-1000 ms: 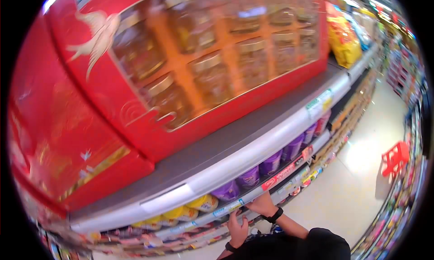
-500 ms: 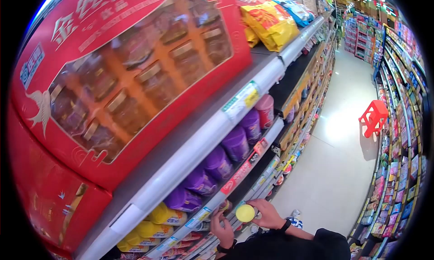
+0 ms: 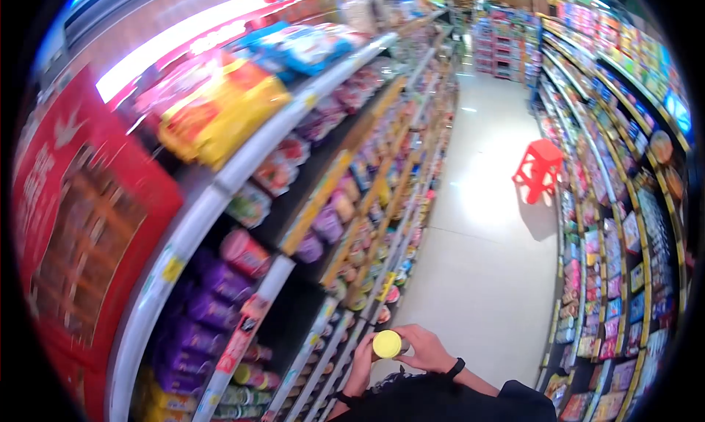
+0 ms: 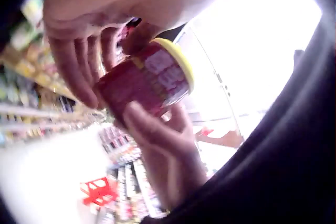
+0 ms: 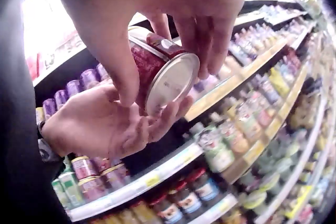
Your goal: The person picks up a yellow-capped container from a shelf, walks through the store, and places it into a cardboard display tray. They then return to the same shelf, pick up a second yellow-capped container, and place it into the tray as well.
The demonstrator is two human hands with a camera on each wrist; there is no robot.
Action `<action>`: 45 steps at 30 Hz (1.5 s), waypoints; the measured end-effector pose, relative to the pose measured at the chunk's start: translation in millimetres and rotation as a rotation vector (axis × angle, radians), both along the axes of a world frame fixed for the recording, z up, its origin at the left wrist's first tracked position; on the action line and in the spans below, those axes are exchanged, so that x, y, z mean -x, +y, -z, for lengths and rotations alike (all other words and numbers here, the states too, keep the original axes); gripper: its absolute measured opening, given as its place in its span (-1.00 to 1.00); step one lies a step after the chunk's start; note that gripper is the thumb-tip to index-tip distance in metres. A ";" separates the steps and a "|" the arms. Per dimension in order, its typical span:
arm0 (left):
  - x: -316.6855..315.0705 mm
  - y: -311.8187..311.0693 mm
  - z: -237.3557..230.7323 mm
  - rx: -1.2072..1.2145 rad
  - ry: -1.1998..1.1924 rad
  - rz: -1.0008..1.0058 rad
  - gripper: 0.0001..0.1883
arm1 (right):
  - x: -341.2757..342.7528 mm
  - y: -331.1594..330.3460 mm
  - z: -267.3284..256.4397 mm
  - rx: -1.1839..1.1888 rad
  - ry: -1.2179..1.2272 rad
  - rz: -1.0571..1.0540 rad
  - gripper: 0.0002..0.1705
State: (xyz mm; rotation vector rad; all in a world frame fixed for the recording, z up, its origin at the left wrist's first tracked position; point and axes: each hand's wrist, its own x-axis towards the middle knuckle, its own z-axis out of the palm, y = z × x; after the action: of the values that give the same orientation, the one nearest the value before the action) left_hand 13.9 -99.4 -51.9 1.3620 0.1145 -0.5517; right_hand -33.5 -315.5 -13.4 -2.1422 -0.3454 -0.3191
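Left hand [image 3: 360,367] at 6 o'clock in head view, fingers loosely curved, palm facing the right-wrist camera. Right hand [image 3: 427,350] at 5 o'clock, thumb opposing fingers, gripping. Hands near each other. Right forearm [image 3: 477,382] bare, slants toward 4 o'clock.

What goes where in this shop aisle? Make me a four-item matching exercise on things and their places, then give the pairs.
1. Red cylindrical can with a yellow lid
2. Red plastic stool
3. Purple cylindrical tubs
4. Glossy yellow-and-red bag

A. Behind a red shelf label
B. On the pale aisle floor
C. Beside a glossy blue bag
D. Held by left hand and right hand

Pairs: 1-D, 2-B, 3-A, 4-C
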 end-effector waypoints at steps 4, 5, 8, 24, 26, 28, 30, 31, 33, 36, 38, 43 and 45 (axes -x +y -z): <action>-42.0 -88.7 1.7 0.016 0.103 0.297 -0.63 | 4.8 -82.3 3.3 0.045 0.060 0.177 -0.21; -48.0 -108.6 1.1 0.023 0.136 0.355 -0.61 | 5.8 -100.1 7.4 0.049 0.079 0.215 -0.21; -72.3 -162.4 7.3 0.042 0.168 0.517 -0.51 | 3.6 -147.7 17.5 0.080 0.150 0.316 -0.21; -333.2 -438.1 11.6 -0.217 -0.409 1.206 -0.41 | -184.9 -359.3 -9.1 0.128 0.298 0.556 -0.20; -360.0 -471.6 16.8 -0.217 -0.394 1.223 -0.41 | -208.5 -386.2 -3.5 0.128 0.302 0.580 -0.16; -383.7 -504.3 21.4 -0.230 -0.375 1.256 -0.42 | -226.5 -412.1 1.9 0.121 0.340 0.601 -0.16; -402.6 -536.1 25.3 -0.226 -0.354 1.272 -0.43 | -243.9 -440.4 9.6 0.094 0.356 0.625 -0.17; -413.3 -554.4 33.6 -0.230 -0.347 1.291 -0.44 | -253.2 -456.7 13.8 0.089 0.365 0.627 -0.17; -432.8 -595.1 42.1 -0.237 -0.318 1.324 -0.43 | -272.1 -497.1 19.4 0.059 0.426 0.625 -0.16; -467.7 -663.1 55.5 -0.365 -0.349 1.386 -0.41 | -295.3 -559.3 31.3 0.034 0.430 0.606 -0.14; -488.3 -710.0 55.0 -0.325 -0.346 1.357 -0.39 | -317.4 -607.7 39.4 0.059 0.381 0.634 -0.16; -529.8 -804.4 13.4 -0.358 -0.324 1.248 -0.39 | -377.6 -722.7 15.6 0.039 0.371 0.540 -0.19; -553.9 -830.5 13.8 -0.408 -0.341 1.192 -0.40 | -409.5 -762.8 20.7 0.058 0.376 0.473 -0.18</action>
State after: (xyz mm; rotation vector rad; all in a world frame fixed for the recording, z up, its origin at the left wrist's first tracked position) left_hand 567.8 -929.9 -65.7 1.8297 -0.9702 -1.3071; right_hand 376.0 -1078.3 -34.1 -2.2671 0.3766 -0.1642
